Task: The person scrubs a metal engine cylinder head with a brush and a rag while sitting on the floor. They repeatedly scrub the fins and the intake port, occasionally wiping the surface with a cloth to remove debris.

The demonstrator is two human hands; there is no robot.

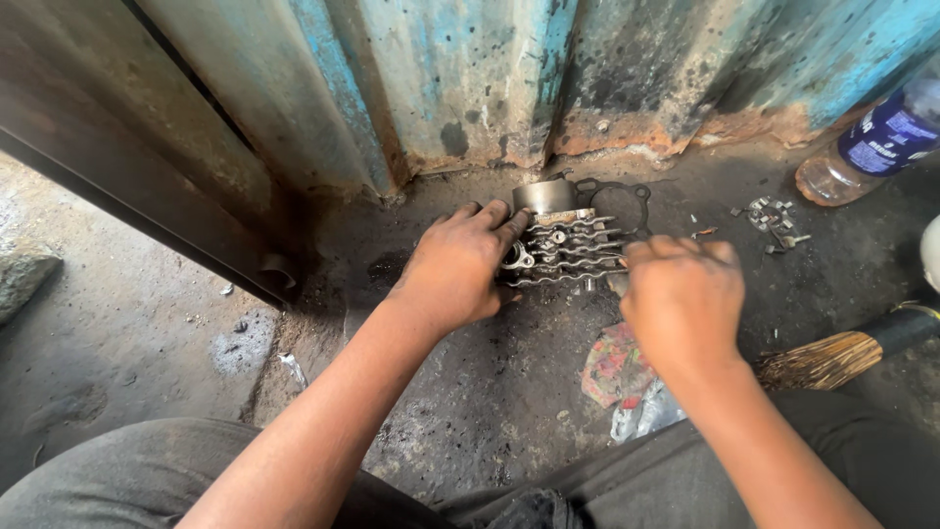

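Down on the grimy concrete floor (509, 392), the right hand (683, 299) is curled into a fist at the finned grey metal engine cylinder (566, 245); whether it grips anything I cannot tell. The left hand (458, 264) clasps the cylinder's other side, close to the rusty blue corrugated wall (470, 78).

a grimy concrete floor (490, 392) carries a finned engine cylinder (568, 250), gasket (627, 191), plastic bottle (871, 147), broom (832, 358) and wrappers (617, 377).
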